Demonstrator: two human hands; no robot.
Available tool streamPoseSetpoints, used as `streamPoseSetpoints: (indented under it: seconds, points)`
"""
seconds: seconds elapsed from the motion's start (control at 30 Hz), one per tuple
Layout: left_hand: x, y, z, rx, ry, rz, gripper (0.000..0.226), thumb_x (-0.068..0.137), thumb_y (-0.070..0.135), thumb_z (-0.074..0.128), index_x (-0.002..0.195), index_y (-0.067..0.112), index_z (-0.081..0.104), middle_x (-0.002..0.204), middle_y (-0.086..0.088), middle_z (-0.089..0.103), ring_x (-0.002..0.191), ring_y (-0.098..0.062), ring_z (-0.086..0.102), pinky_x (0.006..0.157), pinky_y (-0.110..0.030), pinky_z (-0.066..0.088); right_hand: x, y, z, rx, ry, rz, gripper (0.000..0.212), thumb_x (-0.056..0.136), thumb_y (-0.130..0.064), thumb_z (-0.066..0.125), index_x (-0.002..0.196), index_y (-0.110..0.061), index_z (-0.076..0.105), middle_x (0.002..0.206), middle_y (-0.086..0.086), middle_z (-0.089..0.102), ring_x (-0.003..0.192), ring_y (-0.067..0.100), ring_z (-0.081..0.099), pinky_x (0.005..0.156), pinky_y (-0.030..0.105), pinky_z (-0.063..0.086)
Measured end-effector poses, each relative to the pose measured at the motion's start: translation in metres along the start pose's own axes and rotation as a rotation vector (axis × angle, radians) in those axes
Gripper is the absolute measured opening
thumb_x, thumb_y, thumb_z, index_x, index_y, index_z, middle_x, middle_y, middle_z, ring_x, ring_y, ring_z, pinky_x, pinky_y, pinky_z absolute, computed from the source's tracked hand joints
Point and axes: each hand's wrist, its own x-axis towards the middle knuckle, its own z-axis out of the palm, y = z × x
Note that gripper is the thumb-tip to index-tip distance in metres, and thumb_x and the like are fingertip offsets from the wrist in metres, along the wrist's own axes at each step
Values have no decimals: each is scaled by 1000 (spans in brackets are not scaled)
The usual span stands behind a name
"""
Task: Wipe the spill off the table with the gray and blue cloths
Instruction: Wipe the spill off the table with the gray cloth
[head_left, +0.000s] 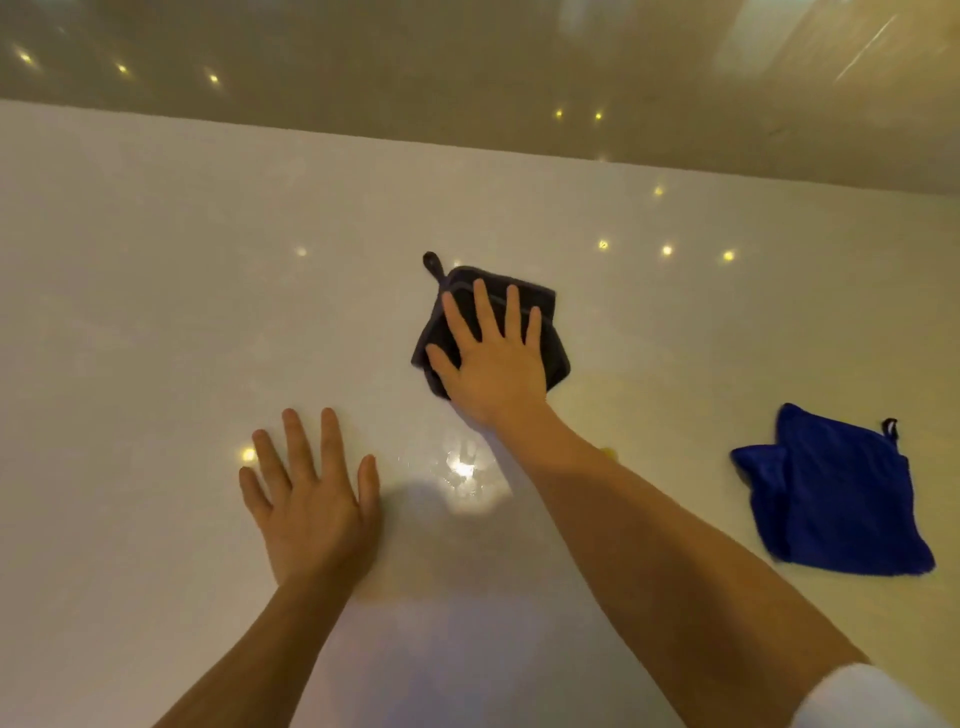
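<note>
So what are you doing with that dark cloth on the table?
A person is wiping a white table. Their right hand lies flat and open on the gray cloth, pressing it onto the tabletop. The left hand rests flat on the bare table, holding nothing. A wet, shiny patch sits between the two arms, nearer the person than the gray cloth. The blue cloth lies untouched off to the right.

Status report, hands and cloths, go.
Right hand flat on gray cloth, pressing. Left hand flat on bare table. Wet patch between the arms. Blue cloth idle, far right.
</note>
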Motion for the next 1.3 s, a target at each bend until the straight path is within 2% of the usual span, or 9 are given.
streamPoseSetpoints:
  seconds: [0.1, 0.27, 0.33, 0.4, 0.57, 0.73, 0.9, 1.1, 1.3]
  points:
    - [-1, 1, -1, 5, 0, -11, 71, 96, 61, 4, 159, 31, -7, 169, -4, -15, 153, -29, -20, 123, -52, -8, -104, -27, 29, 89, 66, -103, 68, 102, -61, 32, 163, -31, 23, 172, 10, 18, 157, 47, 7, 123, 67, 8]
    - [1, -2, -3, -40, 19, -3, 70, 97, 61, 15, 160, 30, 9, 170, -5, 0, 155, -32, -9, 123, -52, -3, -283, -42, 76, 54, -65, -261, 78, 86, -68, 48, 156, -39, 31, 174, 3, -5, 150, 42, 25, 118, 68, 25]
    - [-1, -2, -2, -36, 17, 8, 70, 97, 61, 15, 160, 29, 10, 170, -7, 1, 155, -34, -7, 122, -53, -4, -277, -37, 74, 70, -88, -308, 75, 89, -69, 46, 157, -41, 29, 175, 0, 1, 154, 40, 18, 116, 68, 29]
    - [0, -3, 0, -37, 31, 6, 69, 97, 59, 17, 159, 29, 12, 170, -8, 4, 155, -35, -4, 122, -54, -1, -227, -35, 62, 134, -19, -281, 68, 98, -65, 40, 160, -39, 27, 173, 1, 14, 158, 39, 6, 120, 69, 19]
    - [4, -6, 6, -70, 75, -13, 66, 96, 58, 22, 157, 33, 16, 169, -6, 9, 155, -35, 0, 122, -55, 3, -78, -32, 22, 111, 31, -6, 68, 102, -60, 36, 163, -33, 26, 173, 9, 16, 157, 44, 6, 122, 66, 8]
    - [3, -4, 10, -54, 83, -17, 64, 96, 53, 27, 156, 32, 16, 169, -9, 10, 154, -38, 2, 121, -59, 5, -184, -44, 53, 135, 78, -16, 67, 102, -57, 36, 163, -31, 23, 173, 8, 14, 157, 43, 8, 125, 64, 4]
    - [0, 3, 8, -22, 52, -31, 67, 97, 53, 21, 158, 28, 11, 169, -11, 5, 154, -39, -2, 120, -60, -1, -323, -42, 73, 100, -108, -54, 74, 89, -65, 49, 156, -40, 31, 172, 0, 19, 153, 39, 23, 115, 64, 28]
    - [-1, 14, 3, -9, 22, -49, 69, 96, 51, 19, 158, 23, 11, 169, -15, 3, 153, -42, -4, 120, -61, -3, -236, -28, 40, 150, -42, -113, 63, 102, -57, 38, 160, -36, 27, 173, 4, 16, 158, 40, 5, 124, 61, -1]
    - [6, 50, -6, 9, -69, -112, 74, 95, 55, 20, 158, 16, 15, 168, -17, 4, 151, -49, -1, 117, -67, 1, -217, -14, 44, 117, -25, -145, 63, 103, -55, 40, 161, -33, 28, 173, 5, 17, 158, 40, 6, 126, 61, 2]
